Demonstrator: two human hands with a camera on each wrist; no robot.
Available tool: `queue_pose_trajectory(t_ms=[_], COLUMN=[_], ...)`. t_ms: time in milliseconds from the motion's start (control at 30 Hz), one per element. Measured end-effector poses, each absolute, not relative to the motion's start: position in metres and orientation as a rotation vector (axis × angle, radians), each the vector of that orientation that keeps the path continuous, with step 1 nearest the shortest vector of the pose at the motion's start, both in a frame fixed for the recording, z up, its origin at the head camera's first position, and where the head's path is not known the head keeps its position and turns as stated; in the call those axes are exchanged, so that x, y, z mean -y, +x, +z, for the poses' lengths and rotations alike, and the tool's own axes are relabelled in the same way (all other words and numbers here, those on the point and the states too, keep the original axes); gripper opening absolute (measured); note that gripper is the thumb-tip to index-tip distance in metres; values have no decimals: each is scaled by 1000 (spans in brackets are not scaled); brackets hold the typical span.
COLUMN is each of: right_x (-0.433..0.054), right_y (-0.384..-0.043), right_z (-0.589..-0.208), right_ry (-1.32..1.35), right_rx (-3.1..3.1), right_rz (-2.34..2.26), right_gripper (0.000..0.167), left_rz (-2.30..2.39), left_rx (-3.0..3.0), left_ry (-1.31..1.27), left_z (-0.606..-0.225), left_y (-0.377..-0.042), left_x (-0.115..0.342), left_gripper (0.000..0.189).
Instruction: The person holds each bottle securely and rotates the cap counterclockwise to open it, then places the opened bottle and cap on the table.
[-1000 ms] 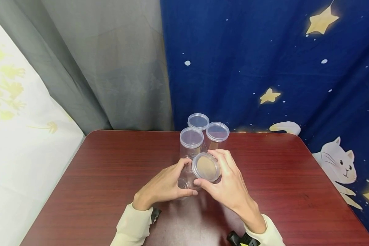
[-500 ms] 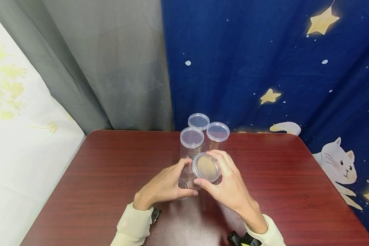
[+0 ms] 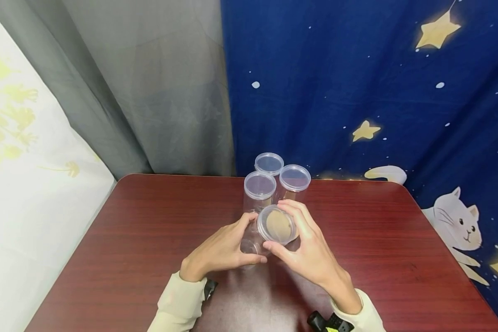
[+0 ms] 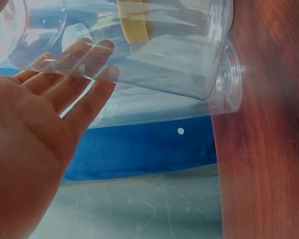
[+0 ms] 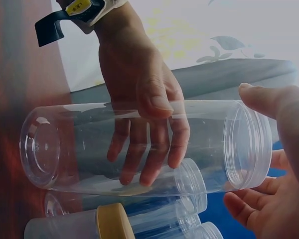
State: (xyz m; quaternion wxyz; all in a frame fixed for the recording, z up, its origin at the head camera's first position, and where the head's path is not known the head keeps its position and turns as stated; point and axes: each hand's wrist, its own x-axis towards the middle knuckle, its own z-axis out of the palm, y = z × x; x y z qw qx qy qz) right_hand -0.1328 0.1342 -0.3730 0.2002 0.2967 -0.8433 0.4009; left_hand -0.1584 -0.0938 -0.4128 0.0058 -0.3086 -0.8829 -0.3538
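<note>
A tall clear plastic jar (image 5: 89, 144) stands on the table, held from both sides. My left hand (image 3: 217, 248) grips its body, the thumb on the near side and the fingers round the far side. My right hand (image 3: 315, 251) holds the round clear lid (image 3: 276, 225) at the top, thumb and fingers about its rim. The lid looks seated on the jar's mouth. A yellow cap (image 5: 113, 223) tops a pale cylinder beyond the held jar; in the head view a tan disc shows through the lid. My left hand's palm (image 4: 30, 134) faces the jar.
Behind the held jar, close together, are three similar clear lidded jars: a left one (image 3: 259, 185), a right one (image 3: 295, 178) and a rear one (image 3: 269, 163). The red-brown table (image 3: 170, 216) ends at grey (image 3: 178, 92) and blue (image 3: 315, 115) curtains.
The right fingers and the lid have shifted very slightly to the left and up. My left hand keeps its grip on the jar, and the other jars stay put.
</note>
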Motion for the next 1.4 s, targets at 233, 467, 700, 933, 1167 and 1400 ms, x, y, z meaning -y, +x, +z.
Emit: queue_pose_trajectory(t_ms=[233,467,700,933,1167,1400], right_x=[-135,-137,-138,-137,-136,-137], right_y=[-135,-134,-134,-133,-133,-134], right_z=[-374,-373,-374,-375,-375,-376], right_ry=[903,940,871,739,743,791], right_rx=[2324,2382,2384,2403,2442,2430], right_rz=[1165,1158,1067,906,890,878], right_gripper=[68,67,77,80,77,72], left_rz=[-1151,-1118,-1060,-1030,-1012,-1018], left_rx=[2761,2779,2770,2758,2764,2776], left_ry=[-983,-951,-929,-935,-925,-915], left_z=[-413,-413,-412,-412,-411,-413], left_y=[-160,-159,-159,-159,-158,-158], left_x=[94,94,94,92,92,93], left_gripper=[83,85,84,84,84,84])
